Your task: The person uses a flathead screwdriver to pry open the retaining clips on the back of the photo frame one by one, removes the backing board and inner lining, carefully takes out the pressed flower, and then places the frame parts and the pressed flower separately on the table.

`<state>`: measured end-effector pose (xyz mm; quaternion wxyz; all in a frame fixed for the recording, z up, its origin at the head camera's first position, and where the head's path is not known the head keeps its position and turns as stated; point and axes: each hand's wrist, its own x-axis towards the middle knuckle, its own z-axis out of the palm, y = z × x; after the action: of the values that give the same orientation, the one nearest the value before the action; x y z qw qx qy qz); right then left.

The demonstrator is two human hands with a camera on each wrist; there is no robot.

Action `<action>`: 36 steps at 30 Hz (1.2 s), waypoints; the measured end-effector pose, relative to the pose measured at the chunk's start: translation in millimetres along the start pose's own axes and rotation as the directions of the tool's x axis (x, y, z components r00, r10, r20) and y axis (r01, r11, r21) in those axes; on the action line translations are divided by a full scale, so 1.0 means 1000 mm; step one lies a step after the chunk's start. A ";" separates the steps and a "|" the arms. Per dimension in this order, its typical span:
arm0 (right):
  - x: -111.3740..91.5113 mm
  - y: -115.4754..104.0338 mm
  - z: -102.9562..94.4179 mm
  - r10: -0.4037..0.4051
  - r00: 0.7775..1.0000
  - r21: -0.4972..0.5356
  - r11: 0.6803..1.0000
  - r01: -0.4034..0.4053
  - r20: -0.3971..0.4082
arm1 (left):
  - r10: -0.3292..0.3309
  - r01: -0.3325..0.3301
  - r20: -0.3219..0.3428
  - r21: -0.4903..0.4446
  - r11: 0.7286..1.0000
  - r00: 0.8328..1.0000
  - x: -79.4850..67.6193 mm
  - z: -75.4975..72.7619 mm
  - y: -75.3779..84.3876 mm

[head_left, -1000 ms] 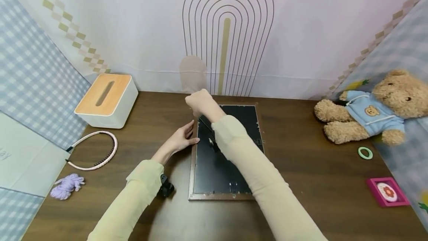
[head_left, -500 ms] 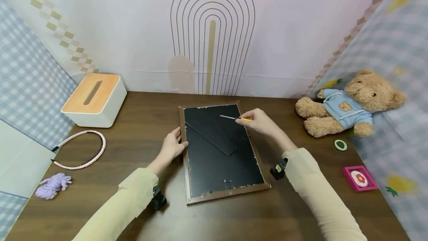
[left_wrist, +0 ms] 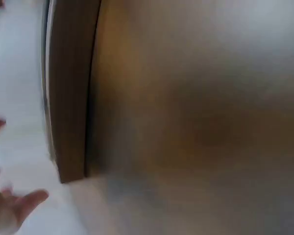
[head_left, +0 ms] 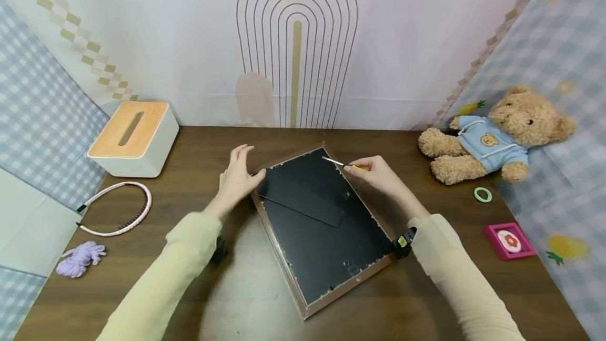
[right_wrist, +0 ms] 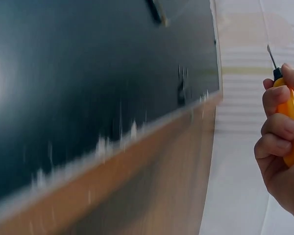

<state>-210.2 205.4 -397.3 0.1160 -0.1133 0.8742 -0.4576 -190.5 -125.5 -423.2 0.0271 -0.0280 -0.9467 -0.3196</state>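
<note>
On the middle of the worktop (head_left: 407, 304) lies a rectangular brown wooden frame with a black back panel (head_left: 326, 254), panel side up and turned askew, one corner pointing near and another far. Both arms come in from the near side in pale yellow-green sleeves (head_left: 189, 251). The left hand (head_left: 235, 179) is at the frame's left corner, its fingers spread apart and pointing to the far side, the thumb stretched right to the frame's edge; it grips nothing, and whether the thumb touches I cannot tell. The right hand (head_left: 376, 173), by the frame's far right edge, is curled around the yellow handle of a slim metal-shafted screwdriver (head_left: 349, 165), which points left over the far end of the panel.

The head view alone shows a long black flap (head_left: 303, 200) lying slantwise on the panel. The right wrist view gives a clearer look at the grip — fingers wrapped one below another on the handle, with a black collar just beyond them. It also shows small tabs along the panel's edge, blurred. The left wrist view catches the frame's brown outer side, a few fingertips and a thumb — from that angle apart from the frame — while the rest is smeared.
</note>
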 end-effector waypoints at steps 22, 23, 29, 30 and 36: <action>-0.004 -0.009 0.025 -0.092 0.983 -0.209 0.970 0.124 0.157 | 0.169 -0.174 0.219 0.000 0.985 0.961 -0.050 0.009 -0.011; -0.004 -0.010 0.027 -0.094 0.979 -0.241 0.961 0.136 0.179 | 0.145 -0.149 0.224 0.001 0.989 0.964 -0.060 0.010 -0.009; -0.001 -0.022 0.042 -0.112 0.948 -0.440 0.865 0.241 0.299 | 0.065 -0.057 0.236 -0.041 0.998 0.970 -0.102 0.010 -0.002; -0.001 -0.024 0.045 -0.113 0.944 -0.446 0.860 0.249 0.309 | 0.057 -0.040 0.251 -0.074 0.997 0.966 -0.105 0.008 -0.003; 0.004 -0.035 0.061 -0.129 0.931 -0.416 0.868 0.272 0.340 | 0.037 0.089 0.396 -0.295 0.951 0.918 -0.120 -0.005 -0.019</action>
<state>-191.9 137.5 -403.2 0.1693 -0.2970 0.9120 -0.2265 -72.3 -148.0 -439.4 -0.1742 -0.0832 -0.8714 -0.4510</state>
